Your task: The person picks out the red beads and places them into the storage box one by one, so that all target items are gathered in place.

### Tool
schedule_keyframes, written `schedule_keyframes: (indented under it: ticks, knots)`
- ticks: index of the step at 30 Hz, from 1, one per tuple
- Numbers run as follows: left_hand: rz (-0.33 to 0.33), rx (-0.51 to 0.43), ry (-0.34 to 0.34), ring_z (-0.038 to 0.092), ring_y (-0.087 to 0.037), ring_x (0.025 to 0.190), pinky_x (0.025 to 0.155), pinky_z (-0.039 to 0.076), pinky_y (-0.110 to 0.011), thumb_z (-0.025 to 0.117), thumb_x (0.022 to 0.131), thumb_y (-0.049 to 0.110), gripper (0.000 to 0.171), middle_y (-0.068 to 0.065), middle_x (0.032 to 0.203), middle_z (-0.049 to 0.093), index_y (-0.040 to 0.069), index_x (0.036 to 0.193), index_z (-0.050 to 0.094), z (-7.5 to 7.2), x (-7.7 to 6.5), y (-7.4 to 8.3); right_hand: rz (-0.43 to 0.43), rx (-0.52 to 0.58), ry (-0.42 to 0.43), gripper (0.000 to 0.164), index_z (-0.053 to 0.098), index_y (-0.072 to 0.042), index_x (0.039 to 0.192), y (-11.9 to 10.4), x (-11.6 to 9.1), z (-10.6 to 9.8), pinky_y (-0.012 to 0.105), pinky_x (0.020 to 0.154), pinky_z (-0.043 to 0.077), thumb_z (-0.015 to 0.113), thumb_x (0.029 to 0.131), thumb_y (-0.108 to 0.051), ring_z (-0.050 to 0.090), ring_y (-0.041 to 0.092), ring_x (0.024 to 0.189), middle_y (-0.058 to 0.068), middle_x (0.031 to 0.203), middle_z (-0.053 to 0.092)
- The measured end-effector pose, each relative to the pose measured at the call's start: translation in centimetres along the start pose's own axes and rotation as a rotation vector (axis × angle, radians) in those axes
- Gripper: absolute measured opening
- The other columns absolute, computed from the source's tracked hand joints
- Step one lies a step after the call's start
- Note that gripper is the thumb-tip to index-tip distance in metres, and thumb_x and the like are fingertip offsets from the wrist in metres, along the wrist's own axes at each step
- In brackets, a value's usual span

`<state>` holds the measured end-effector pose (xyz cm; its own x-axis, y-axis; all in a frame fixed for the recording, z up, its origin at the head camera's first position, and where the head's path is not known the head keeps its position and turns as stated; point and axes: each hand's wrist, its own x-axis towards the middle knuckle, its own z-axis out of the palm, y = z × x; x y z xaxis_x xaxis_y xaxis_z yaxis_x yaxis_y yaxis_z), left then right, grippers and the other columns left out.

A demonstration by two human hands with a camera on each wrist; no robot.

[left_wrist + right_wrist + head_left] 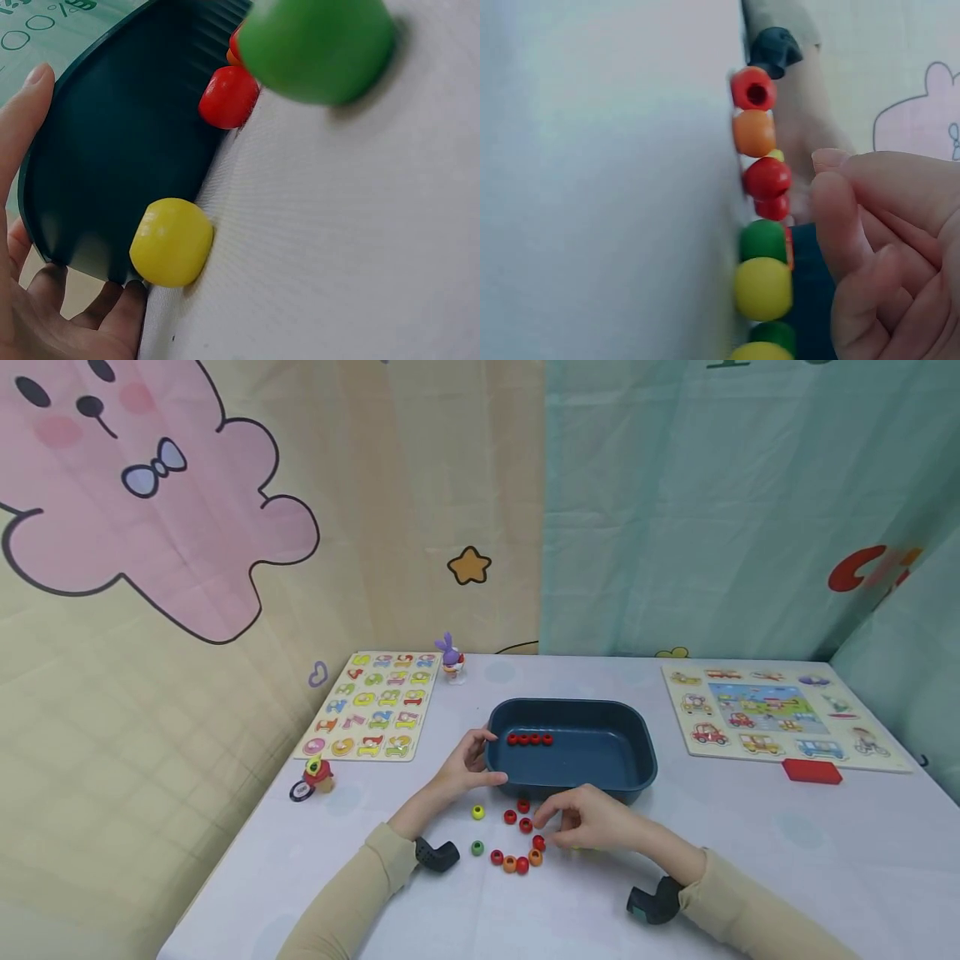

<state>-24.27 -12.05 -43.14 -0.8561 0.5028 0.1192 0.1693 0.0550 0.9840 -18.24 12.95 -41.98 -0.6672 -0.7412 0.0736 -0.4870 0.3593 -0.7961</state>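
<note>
A dark blue plastic tray [585,768] stands on the table with a short row of red beads [529,739] inside. My left hand [468,766] grips its left end, thumb and fingers spread around the corner; the left wrist view shows the fingertips against the wall. My right hand [592,820] hovers over loose beads before the tray, fingers bent, thumb and index fingertips near a red bead [539,842]. No bead shows between them in the right wrist view. Nearby lie orange beads [510,864], a yellow bead [477,812] and a green bead [477,848].
A number puzzle board [371,706] lies at the back left, with a small figure [318,774] before it and a purple-eared figure [450,658] behind. At the right are a vehicle puzzle board [780,714] and a red block [812,771]. A curtain hangs behind the table.
</note>
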Motion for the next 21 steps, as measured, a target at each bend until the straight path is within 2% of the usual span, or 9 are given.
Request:
schedule_keyframes:
  ticks: [3, 9, 21]
  knots:
    - [0.002, 0.005, -0.001, 0.023, -0.028, 0.130, 0.101, 0.029, -0.039, 0.071, 0.076, 0.013, 0.063, -0.013, 0.146, 0.015, 0.001, 0.123, 0.031, 0.0, 0.0, 0.0, 0.017, -0.020, 0.000, 0.022, 0.065, -0.018, 0.100, 0.7, 0.0, 0.7, 0.021, 0.043, 0.045, 0.069, 0.079, -0.020, 0.048, 0.007, 0.044, -0.008, 0.078, 0.062]
    - [0.003, 0.012, -0.002, 0.023, -0.026, 0.130, 0.101, 0.030, -0.038, 0.070, 0.076, 0.011, 0.060, -0.012, 0.146, 0.016, 0.003, 0.123, 0.032, -0.1, 0.0, -0.2, 0.007, -0.096, 0.036, 0.022, 0.066, -0.026, 0.099, 1.9, 0.1, 1.5, 0.019, 0.039, 0.036, 0.070, 0.077, -0.027, 0.042, 0.006, 0.041, -0.010, 0.055, 0.049]
    - [-0.004, 0.021, 0.008, 0.024, -0.026, 0.130, 0.101, 0.030, -0.036, 0.070, 0.076, 0.009, 0.059, -0.012, 0.146, 0.016, 0.004, 0.123, 0.033, -0.1, 0.0, -0.2, 0.031, -0.158, 0.052, 0.023, 0.067, -0.027, 0.098, 1.7, 0.2, 1.8, 0.017, 0.039, 0.034, 0.071, 0.076, -0.030, 0.042, 0.004, 0.040, -0.011, 0.052, 0.046]
